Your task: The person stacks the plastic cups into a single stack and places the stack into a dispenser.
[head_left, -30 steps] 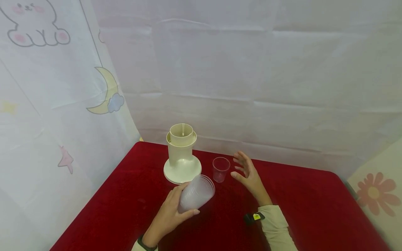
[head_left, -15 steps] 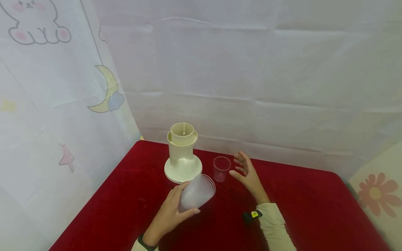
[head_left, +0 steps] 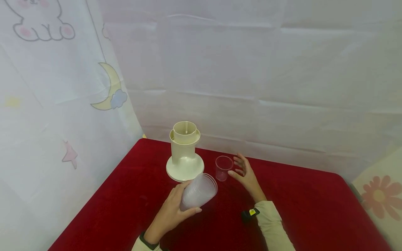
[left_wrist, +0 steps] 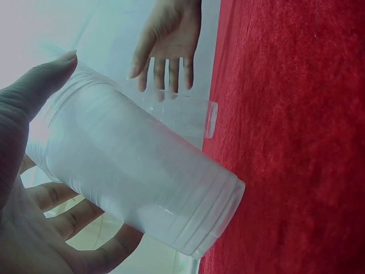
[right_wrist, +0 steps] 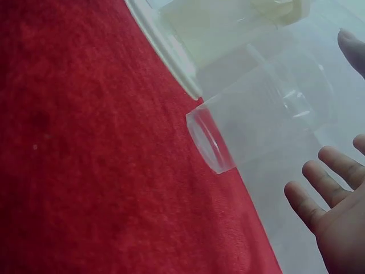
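My left hand [head_left: 171, 209] grips a stack of nested clear plastic cups [head_left: 199, 191], thumb on one side and fingers on the other. The stack leans to the right, with its rims facing up and right. In the left wrist view the stack [left_wrist: 137, 160] fills the middle. A single clear plastic cup [head_left: 222, 170] stands upright on the table just beyond the stack. My right hand [head_left: 249, 179] is beside that cup with fingers spread and nothing in its grasp. In the right wrist view a gap shows between the fingers [right_wrist: 311, 208] and the cup [right_wrist: 251, 120].
A cream-coloured plastic stand [head_left: 183, 153] with a round base and a double-ringed open top is behind the stack, left of the single cup. Red cloth covers the table [head_left: 301, 209]. A pale printed curtain [head_left: 213, 69] hangs close behind the table's back edge.
My right hand has edged left, closer to the single cup. My left hand keeps the stack at the same tilt. The head view has shifted slightly.
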Demonstrator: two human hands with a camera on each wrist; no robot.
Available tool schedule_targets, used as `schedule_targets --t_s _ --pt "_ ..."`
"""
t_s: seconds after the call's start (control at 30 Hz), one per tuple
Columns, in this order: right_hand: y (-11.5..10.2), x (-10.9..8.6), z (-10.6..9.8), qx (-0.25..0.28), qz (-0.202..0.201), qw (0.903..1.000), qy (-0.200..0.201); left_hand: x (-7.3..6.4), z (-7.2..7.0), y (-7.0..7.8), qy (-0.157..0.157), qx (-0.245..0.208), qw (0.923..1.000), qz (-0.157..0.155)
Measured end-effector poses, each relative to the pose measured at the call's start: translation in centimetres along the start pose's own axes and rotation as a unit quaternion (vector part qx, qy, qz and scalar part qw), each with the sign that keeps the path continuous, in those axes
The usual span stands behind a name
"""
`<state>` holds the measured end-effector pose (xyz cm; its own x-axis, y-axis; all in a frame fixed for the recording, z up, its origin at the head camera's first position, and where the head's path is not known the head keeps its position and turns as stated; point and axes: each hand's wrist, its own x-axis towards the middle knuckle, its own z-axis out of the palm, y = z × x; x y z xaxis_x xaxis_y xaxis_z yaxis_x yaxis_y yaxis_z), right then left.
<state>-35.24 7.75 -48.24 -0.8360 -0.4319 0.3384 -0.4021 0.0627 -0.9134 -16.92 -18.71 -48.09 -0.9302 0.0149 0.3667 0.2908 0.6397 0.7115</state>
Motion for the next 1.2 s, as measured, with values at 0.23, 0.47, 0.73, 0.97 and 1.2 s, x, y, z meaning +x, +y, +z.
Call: schedule_targets --t_s 0.23,0.47,0.73,0.97,1.2 --pt "0.8 0.4 0.2 0.014 0.006 0.9998 -0.012 0.1 0.0 0.1 -0.002 -0.004 1.0000 -0.004" --pt "2.4 1.0 0.4 0.017 0.008 0.9997 -0.016 0.2 0.1 0.0 0.001 -0.003 1.0000 -0.002" --pt "5.3 1.4 0.8 0.012 0.011 0.9999 0.000 0.0 0.0 0.0 -0.004 -0.006 1.0000 -0.005" --pt "4.7 1.3 1.3 0.007 0.020 0.9997 -0.009 0.1 0.0 0.0 -0.006 -0.008 0.9999 -0.007" --pt "2.0 1.1 1.9 0.010 0.023 0.9994 -0.022 0.1 -0.1 0.1 -0.008 -0.005 0.9999 -0.010"
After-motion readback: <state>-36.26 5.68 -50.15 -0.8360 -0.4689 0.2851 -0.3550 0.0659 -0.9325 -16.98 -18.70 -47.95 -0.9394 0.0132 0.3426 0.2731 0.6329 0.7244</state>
